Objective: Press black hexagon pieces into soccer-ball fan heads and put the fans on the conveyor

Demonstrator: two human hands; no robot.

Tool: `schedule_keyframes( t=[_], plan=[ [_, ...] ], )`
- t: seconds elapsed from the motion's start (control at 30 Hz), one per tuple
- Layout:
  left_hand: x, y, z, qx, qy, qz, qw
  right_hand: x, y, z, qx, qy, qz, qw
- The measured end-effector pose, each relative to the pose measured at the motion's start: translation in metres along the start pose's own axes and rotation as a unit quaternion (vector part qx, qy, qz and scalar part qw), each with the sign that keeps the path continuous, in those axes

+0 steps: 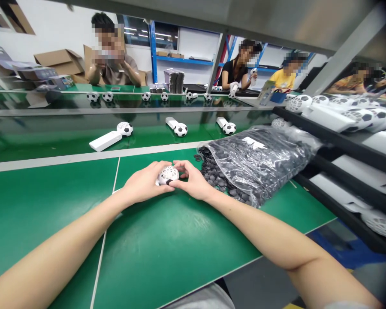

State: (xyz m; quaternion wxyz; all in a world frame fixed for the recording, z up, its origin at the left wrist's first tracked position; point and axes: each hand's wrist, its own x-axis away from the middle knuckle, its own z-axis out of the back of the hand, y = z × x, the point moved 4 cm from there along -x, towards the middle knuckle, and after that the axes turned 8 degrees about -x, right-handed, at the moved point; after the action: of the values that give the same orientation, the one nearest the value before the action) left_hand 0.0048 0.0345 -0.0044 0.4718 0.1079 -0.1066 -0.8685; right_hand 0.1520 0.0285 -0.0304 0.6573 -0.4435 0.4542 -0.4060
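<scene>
A small white handheld fan [169, 174] with a lattice, football-patterned head is between my hands, just above the green tabletop. My left hand [148, 181] wraps around the head from the left and hides most of the handle. From the right, my right hand [193, 180] has its thumb against a black patch at the lower front of the head, with its fingers curled at the far side. To the right of my right hand, loose black plastic pieces [214, 171] spill from a clear plastic bag [260, 154].
Three football-headed fans, one being a nearby fan [111, 136], lie on the green conveyor [148, 148] ahead. At the right, black trays [347, 141] stacked with white fans rise beside the bag. Co-workers sit across the line, including a person [114, 64] at the left.
</scene>
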Motion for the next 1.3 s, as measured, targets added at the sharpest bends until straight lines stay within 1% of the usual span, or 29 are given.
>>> schedule_keyframes(
  t=[0.1,0.2,0.3,0.37,0.43,0.47,0.5,0.53,0.57,0.63,0.67,0.7,0.73,0.8,0.87,0.93,1.0,1.1,1.2,1.3],
  plan=[
    [-0.001,0.0,0.0,0.015,0.006,-0.003,1.0,0.0,0.004,-0.004,-0.063,-0.024,-0.033,0.997],
    [-0.002,0.0,0.001,0.024,0.015,0.0,1.0,0.002,0.005,-0.007,-0.063,-0.032,-0.036,0.997],
    [-0.003,0.001,0.001,0.021,0.017,0.008,1.0,0.001,0.005,-0.006,-0.022,-0.021,-0.017,0.999],
    [-0.002,0.0,0.0,0.013,0.017,0.012,1.0,-0.003,0.004,-0.003,0.005,-0.032,-0.007,0.999],
    [-0.002,-0.002,-0.001,0.006,0.013,0.015,1.0,-0.008,0.001,0.007,0.057,-0.051,-0.005,0.997],
    [-0.002,-0.004,-0.002,0.005,0.007,0.02,1.0,-0.011,-0.002,0.014,0.101,-0.051,-0.004,0.994],
    [-0.002,-0.006,-0.002,0.003,-0.001,0.027,1.0,-0.013,-0.004,0.024,0.171,-0.044,-0.003,0.984],
    [-0.002,-0.009,-0.002,0.001,-0.008,0.037,0.999,-0.015,-0.007,0.035,0.256,-0.023,-0.001,0.966],
    [-0.003,-0.011,-0.002,-0.002,-0.016,0.044,0.999,-0.016,-0.01,0.046,0.342,0.006,-0.01,0.94],
    [-0.004,-0.014,-0.001,-0.015,-0.02,0.036,0.999,-0.015,-0.008,0.064,0.469,0.012,-0.07,0.88],
    [-0.004,-0.014,0.0,-0.027,-0.017,0.019,0.999,-0.014,-0.006,0.07,0.504,0.002,-0.099,0.858],
    [-0.004,-0.014,0.001,-0.041,-0.012,0.0,0.999,-0.014,-0.003,0.074,0.521,-0.013,-0.122,0.845],
    [-0.004,-0.013,0.002,-0.059,-0.008,-0.014,0.998,-0.013,0.0,0.076,0.526,-0.026,-0.134,0.839],
    [-0.003,-0.011,0.003,-0.097,0.0,-0.023,0.995,-0.013,0.004,0.074,0.522,-0.038,-0.132,0.842],
    [-0.002,-0.008,0.002,-0.121,0.002,-0.017,0.992,-0.014,0.006,0.07,0.516,-0.039,-0.121,0.847],
    [-0.001,-0.006,0.001,-0.13,0.005,-0.015,0.991,-0.015,0.005,0.064,0.501,-0.039,-0.095,0.859],
    [0.0,-0.005,0.0,-0.134,0.011,-0.012,0.991,-0.015,0.001,0.056,0.462,-0.044,-0.052,0.884],
    [0.0,-0.007,-0.001,-0.134,0.018,-0.018,0.991,-0.011,-0.006,0.045,0.37,-0.051,0.014,0.928],
    [-0.002,-0.011,-0.003,-0.126,0.024,-0.036,0.991,-0.006,-0.012,0.037,0.287,-0.047,0.037,0.956],
    [-0.003,-0.014,-0.005,-0.117,0.029,-0.036,0.992,-0.002,-0.017,0.03,0.207,-0.073,0.042,0.975]
  ],
)
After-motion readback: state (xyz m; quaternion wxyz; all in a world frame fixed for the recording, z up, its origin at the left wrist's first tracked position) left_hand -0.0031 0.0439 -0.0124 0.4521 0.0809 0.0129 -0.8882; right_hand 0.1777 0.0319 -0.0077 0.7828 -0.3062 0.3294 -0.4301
